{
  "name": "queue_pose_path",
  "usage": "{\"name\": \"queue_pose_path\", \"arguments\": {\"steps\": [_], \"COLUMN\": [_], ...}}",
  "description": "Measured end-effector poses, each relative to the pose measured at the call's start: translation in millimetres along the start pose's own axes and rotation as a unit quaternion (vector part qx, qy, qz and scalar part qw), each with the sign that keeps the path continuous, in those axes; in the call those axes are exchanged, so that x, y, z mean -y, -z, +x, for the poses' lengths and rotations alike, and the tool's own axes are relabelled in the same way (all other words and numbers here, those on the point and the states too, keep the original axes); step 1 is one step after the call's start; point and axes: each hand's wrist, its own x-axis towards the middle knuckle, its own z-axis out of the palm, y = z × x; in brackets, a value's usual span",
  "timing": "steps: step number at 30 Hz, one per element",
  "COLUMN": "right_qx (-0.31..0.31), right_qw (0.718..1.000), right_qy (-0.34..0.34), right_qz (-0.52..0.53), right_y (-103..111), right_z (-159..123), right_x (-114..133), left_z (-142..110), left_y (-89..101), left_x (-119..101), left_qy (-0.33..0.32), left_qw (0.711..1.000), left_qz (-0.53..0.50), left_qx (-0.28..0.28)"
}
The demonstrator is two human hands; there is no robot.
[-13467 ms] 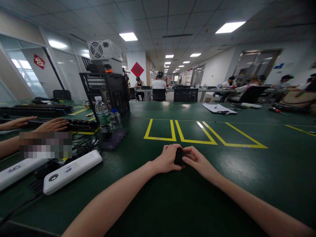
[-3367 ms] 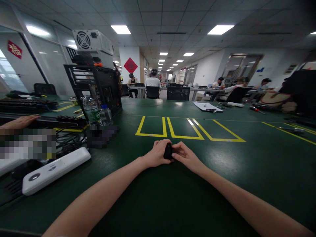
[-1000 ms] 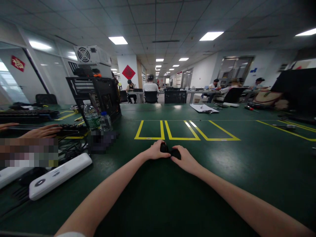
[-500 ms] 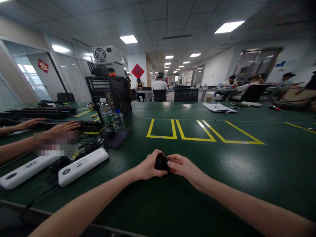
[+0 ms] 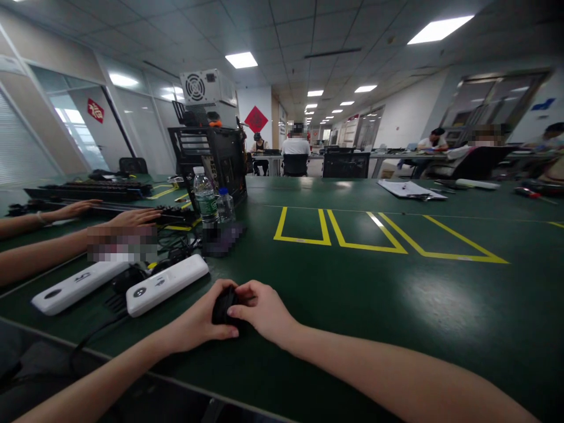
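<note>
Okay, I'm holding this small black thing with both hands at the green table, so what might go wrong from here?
Your left hand cups the small black object while your right hand touches it; if either shifts, it might slip.

A black cord hangs over the green table's edge near your left forearm, and could snag.

The clear bottle and blue-capped bottle stand beside the computer case; a knock might tip them.

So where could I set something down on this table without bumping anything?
The widest bare stretch of table lies between the yellow frames and the right forearm. The frames look bare inside too. A narrower gap runs between the bottles and the nearest frame. The left side is crowded: white bars, cables, a co-worker's hands.
</note>
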Motion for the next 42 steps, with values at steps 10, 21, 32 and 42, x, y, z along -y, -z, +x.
{"name": "queue_pose_path", "arguments": {"steps": [10,21,32,42], "right_qx": [0.018,0.007,-0.052,-0.036], "right_qw": [0.999,0.996,0.984,0.964], "right_qy": [0.029,-0.009,-0.028,-0.030], "right_qz": [0.026,0.084,-0.169,-0.261], "right_y": [-9.4,-9.2,10.4,30.9], "right_z": [-0.6,-9.2,-22.3,-12.1], "right_x": [5.0,9.0,27.5,21.9], "left_z": [-1.9,-2.4,17.8,35.2], "left_y": [-2.3,-15.1,-30.8,-25.0], "left_x": [6.5,1.4,-14.8,-32.1], "left_qy": [0.006,0.005,-0.085,-0.068], "left_qw": [0.998,0.993,0.989,0.988], "left_qz": [0.015,0.023,0.009,-0.135], "left_qx": [-0.060,-0.115,-0.118,-0.008]}}
